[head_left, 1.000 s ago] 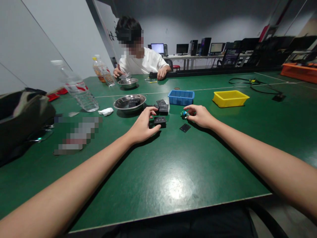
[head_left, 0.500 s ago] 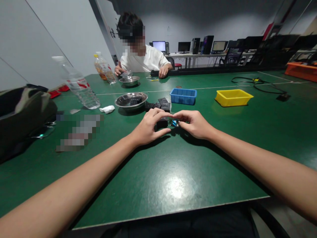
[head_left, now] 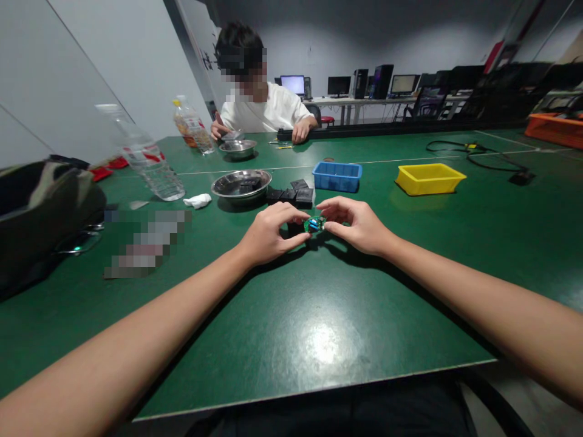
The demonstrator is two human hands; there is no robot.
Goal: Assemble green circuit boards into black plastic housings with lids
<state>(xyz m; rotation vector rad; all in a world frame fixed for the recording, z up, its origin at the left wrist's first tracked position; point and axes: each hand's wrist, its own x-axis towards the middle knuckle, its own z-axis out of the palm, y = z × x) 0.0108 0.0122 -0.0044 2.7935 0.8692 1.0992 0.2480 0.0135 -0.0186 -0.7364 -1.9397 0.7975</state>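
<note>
A small green circuit board (head_left: 314, 225) with blue components is held up between my two hands above the table. My left hand (head_left: 272, 233) pinches its left side between thumb and fingertips. At the board's right edge, my right hand (head_left: 357, 226) has its thumb against it, with the fingers curled above. A black case part (head_left: 295, 229) shows partly behind my left fingers, mostly hidden. Just beyond my hands lie several black square cases (head_left: 303, 195). Another black piece (head_left: 249, 184) lies in a steel bowl (head_left: 223, 189).
Past the cases stand a blue bin (head_left: 337, 180) and a yellow bin (head_left: 430, 182). To the left are a plastic bottle (head_left: 148, 161), a crumpled tissue (head_left: 197, 201) and a bag (head_left: 40, 212). A black cable (head_left: 483, 159) lies at right. A person (head_left: 268, 109) sits across the table.
The circuit board has moved slightly left and turned. My left fingers have closed in on it from around the black case part. My right fingertips have parted a little.
</note>
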